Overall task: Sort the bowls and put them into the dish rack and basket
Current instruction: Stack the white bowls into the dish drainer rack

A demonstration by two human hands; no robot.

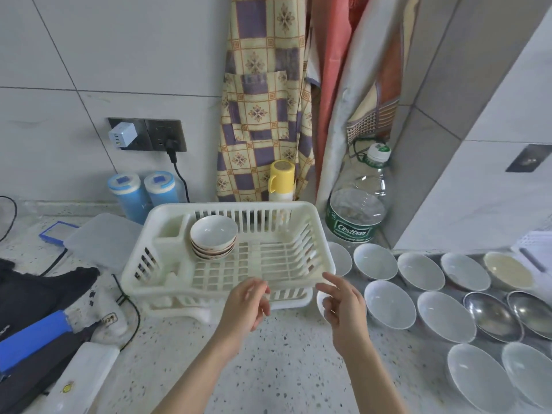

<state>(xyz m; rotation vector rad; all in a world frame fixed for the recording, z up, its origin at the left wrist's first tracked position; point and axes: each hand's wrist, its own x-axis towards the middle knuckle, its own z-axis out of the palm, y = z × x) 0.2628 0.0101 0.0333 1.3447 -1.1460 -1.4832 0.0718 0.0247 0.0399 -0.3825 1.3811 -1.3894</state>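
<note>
Hovering left hand [249,303] and right hand [343,306], fingers loose, empty, hiding dish rack [167,282] front rim, bowl [320,303] half-hidden

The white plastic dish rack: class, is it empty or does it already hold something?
Not empty. The white plastic dish rack holds a small stack of brown-rimmed white bowls near its back left.

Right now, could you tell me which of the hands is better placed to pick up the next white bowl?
Probably the right hand: it hovers open beside the white bowls on the counter, while the left hand sits farther away, before the dish rack.
</note>
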